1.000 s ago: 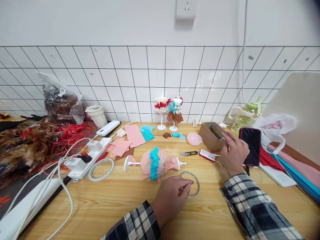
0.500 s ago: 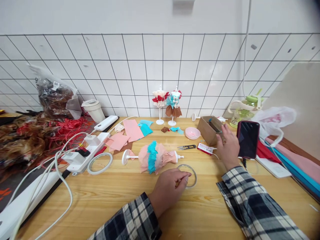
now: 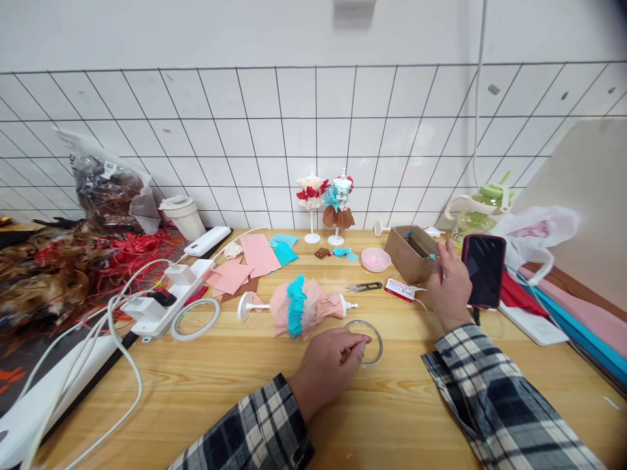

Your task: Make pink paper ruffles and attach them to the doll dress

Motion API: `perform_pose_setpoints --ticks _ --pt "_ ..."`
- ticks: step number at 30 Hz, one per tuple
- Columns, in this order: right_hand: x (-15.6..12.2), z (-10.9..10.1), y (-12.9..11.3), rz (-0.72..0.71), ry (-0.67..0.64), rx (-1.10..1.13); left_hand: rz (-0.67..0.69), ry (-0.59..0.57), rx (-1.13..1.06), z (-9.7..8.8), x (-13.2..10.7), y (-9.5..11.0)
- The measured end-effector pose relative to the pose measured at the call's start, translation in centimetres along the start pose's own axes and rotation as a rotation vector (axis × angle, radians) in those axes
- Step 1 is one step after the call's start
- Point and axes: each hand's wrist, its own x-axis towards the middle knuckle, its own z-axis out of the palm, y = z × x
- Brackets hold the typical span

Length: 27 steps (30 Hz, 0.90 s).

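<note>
My left hand (image 3: 330,365) is closed above the table, thumb and fingertips pressed together over the near part of a roll of thin tape (image 3: 381,349). Whatever is in that pinch, if anything, is too small to make out. My right hand (image 3: 448,287) is raised beside the right side of a small cardboard box (image 3: 406,261), fingers apart and stretched upward. A small white dress form (image 3: 308,307) lies on its side beyond my left hand, dressed in pink crepe paper with a blue band. Thread snips (image 3: 365,286) and a red-and-white card (image 3: 400,289) lie near the box.
Two dressed forms (image 3: 312,196) stand by the tiled wall. Coloured paper (image 3: 259,254), a pink bowl (image 3: 376,260), a second tape roll (image 3: 196,320) and a phone (image 3: 483,271) lie or stand about. Cables and a power strip (image 3: 171,294) occupy the left.
My right hand has lifted slightly from the box's side, its fingers now pointing more upward. My left hand keeps its pinch over the tape roll. The view has shifted slightly.
</note>
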Motion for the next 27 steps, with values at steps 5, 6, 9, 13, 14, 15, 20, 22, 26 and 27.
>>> perform_pose_setpoints --ticks 5,6,9,13,14,15,20,22,26,27 --pt "-0.4 -1.9 -2.8 0.064 -0.028 0.141 -0.007 0.045 -0.050 -0.2 0.1 -0.2" --pt "-0.8 -2.2 -3.9 0.076 -0.112 0.226 -0.008 0.074 -0.067 -0.3 0.2 -0.2" --pt "-2.6 -3.0 -7.9 0.090 -0.434 0.512 -0.018 0.160 -0.116 -0.5 0.3 -0.4" --pt "-4.6 -3.4 -12.3 0.125 -0.719 0.789 -0.007 0.222 -0.139 -0.7 0.5 -0.6" --pt "-4.9 -3.5 -12.9 0.152 -0.748 0.828 0.000 0.222 -0.140 -0.7 0.5 -0.7" --pt "-5.1 -3.6 -13.2 0.179 -0.766 0.856 0.004 0.219 -0.140 -0.7 0.5 -0.7" --pt "-5.3 -3.5 -13.2 0.205 -0.750 0.886 -0.004 0.220 -0.129 -0.6 0.6 -0.7" --pt "-5.4 -3.4 -13.2 0.171 -0.717 0.890 -0.003 0.214 -0.125 -0.6 0.6 -0.7" --pt "-5.8 -3.2 -13.4 0.107 -0.649 0.864 -0.014 0.196 -0.122 -0.6 0.7 -0.6" --pt "-5.8 -3.2 -13.4 0.088 -0.625 0.851 -0.021 0.191 -0.127 -0.6 0.7 -0.6"
